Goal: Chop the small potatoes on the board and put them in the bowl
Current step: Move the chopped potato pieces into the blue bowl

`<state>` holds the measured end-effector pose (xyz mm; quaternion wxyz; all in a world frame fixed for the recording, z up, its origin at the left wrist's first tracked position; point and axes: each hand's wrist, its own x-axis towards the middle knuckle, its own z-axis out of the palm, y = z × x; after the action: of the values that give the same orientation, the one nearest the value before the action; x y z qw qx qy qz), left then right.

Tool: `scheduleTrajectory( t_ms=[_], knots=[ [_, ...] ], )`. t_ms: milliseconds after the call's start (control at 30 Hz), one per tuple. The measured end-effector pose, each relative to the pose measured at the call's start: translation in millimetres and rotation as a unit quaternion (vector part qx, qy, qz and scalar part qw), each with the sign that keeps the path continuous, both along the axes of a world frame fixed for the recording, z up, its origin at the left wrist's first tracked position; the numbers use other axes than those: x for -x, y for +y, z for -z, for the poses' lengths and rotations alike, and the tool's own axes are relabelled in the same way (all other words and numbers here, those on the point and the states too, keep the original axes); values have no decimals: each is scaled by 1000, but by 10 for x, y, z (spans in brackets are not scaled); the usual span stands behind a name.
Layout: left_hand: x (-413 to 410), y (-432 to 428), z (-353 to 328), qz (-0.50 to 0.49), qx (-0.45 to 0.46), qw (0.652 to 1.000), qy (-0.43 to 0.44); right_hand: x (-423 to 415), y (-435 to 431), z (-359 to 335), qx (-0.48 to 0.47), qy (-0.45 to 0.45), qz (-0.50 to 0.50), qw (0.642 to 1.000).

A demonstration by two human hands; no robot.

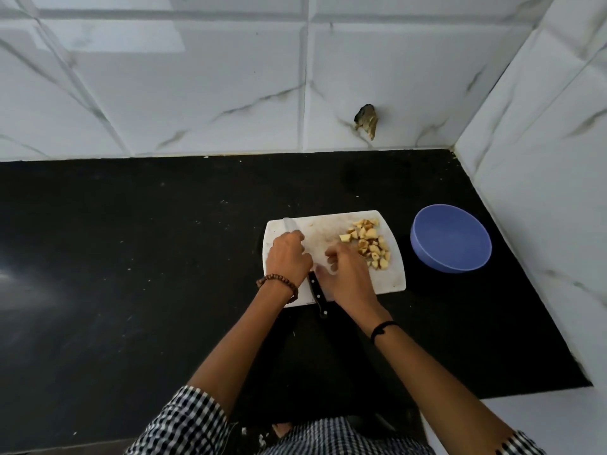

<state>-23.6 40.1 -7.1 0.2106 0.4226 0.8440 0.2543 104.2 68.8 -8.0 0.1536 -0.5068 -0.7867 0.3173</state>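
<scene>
A white cutting board [391, 277] lies on the black counter. Several chopped potato pieces [369, 243] are piled on its right half. A knife lies along the board's left side, its blade tip [289, 224] pointing away from me and its black handle [318, 295] hanging over the near edge. My left hand [287, 257] sits over the middle of the blade with fingers curled down onto it. My right hand [346, 274] hovers just left of the potato pile, fingers loosely curled, with nothing seen in it. The blue bowl [450, 238] stands empty to the right of the board.
The black counter [147, 257] stretches wide to the left of the board. White marble-tiled walls close it at the back and along the right, just behind the bowl. A broken hole [366, 121] marks the back wall.
</scene>
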Motion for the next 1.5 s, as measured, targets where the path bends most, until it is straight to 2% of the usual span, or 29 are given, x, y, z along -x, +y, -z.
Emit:
scheduleTrajectory(
  t_ms=[167,300,400,500,667,900,1033,1133,1233,1400,1500],
  knots=[
    [-147,287,-71,100,11,995,-16,-254,569,-151,-73,-10,15,997],
    [-297,474,-90,166,95,982,6,-262,981,-254,39,-77,-11,996],
    [-386,547,-70,183,153,970,39,-312,1119,-265,124,-94,-63,986],
    [-422,591,-24,179,155,971,41,-407,1092,-260,133,-90,-100,982],
    [-395,622,14,168,128,977,-10,-613,1099,-253,154,-64,-135,977],
    [-364,783,-71,204,187,961,-2,-793,1156,-270,88,-213,-218,948],
    [-401,886,-130,235,213,948,17,-761,1152,-220,58,-285,-225,930],
    [-447,906,-155,242,203,948,25,-722,1198,-185,82,-266,-210,937],
    [-481,889,-162,231,182,956,18,-687,1237,-192,123,-206,-195,951],
    [-509,859,-166,215,124,969,0,-670,1245,-145,137,-113,-169,969],
    [-527,815,-153,170,85,981,-40,-698,1236,-168,181,-35,-141,973]
  ],
)
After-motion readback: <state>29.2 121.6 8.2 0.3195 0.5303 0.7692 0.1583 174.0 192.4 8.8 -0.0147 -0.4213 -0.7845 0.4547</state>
